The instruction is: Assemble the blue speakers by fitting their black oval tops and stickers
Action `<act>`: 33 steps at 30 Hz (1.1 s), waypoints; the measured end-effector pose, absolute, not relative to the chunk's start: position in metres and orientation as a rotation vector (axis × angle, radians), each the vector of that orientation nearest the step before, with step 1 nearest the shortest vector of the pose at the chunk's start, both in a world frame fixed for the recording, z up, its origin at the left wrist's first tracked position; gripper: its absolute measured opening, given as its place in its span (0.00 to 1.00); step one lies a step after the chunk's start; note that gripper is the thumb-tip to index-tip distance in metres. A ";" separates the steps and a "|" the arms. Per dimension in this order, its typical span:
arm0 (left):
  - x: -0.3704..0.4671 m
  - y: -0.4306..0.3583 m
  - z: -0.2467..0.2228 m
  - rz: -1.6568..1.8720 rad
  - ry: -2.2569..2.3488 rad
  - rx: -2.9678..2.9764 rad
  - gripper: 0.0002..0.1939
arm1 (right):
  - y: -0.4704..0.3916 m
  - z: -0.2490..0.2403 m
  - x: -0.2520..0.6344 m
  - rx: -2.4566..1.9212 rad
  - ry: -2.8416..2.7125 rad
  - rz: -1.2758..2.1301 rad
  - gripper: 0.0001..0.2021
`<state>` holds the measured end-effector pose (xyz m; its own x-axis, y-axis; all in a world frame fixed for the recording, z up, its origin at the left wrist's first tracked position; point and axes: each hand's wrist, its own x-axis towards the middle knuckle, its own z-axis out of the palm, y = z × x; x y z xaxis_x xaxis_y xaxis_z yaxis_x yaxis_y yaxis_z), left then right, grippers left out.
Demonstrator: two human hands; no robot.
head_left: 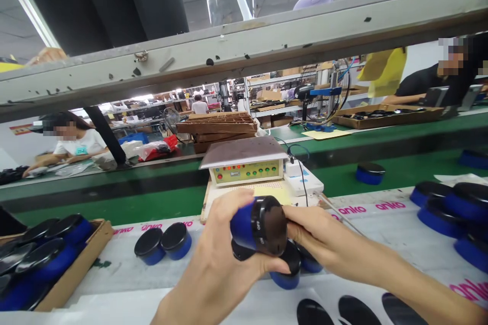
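Observation:
In the middle, my left hand [224, 249] is wrapped round a blue round device with a glossy black cap [269, 226], held tilted above the table. Small white lettering, "OFF" among it, shows on the black band. My right hand [310, 228] is closed at the device's right edge, its fingertips partly hidden there. Just under and behind the held piece stand more blue-and-black devices [285, 269], partly covered by my hands. Two others [176, 240] stand to the left. At the bottom right, several black ovals [312, 312] lie on a white sheet.
A cardboard box [86, 264] full of devices stands at left; more are grouped at right [438, 216]. Ahead sits a control box with buttons [244, 170]. One device [369, 173] is on the green conveyor [163, 205]. A shelf beam [244, 43] crosses overhead. Co-workers sit beyond.

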<state>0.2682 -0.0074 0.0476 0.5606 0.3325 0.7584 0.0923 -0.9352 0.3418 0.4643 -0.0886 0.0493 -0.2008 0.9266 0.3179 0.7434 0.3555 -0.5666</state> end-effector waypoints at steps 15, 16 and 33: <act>0.266 0.002 0.072 1.448 1.002 2.100 0.26 | -0.114 0.062 0.455 -1.620 -1.773 0.055 0.15; 0.268 -0.001 0.067 1.449 0.972 2.214 0.29 | -0.113 0.062 0.453 -1.591 -1.732 0.132 0.15; 0.288 -0.027 0.030 1.520 0.523 3.091 0.25 | -0.111 0.037 0.418 -1.216 -1.284 0.836 0.25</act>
<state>0.2876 -0.0274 0.0298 0.5867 0.1119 0.8020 0.4049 -0.8982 -0.1709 0.4177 -0.1108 0.0373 0.1556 0.9576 0.2423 0.1655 0.2166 -0.9621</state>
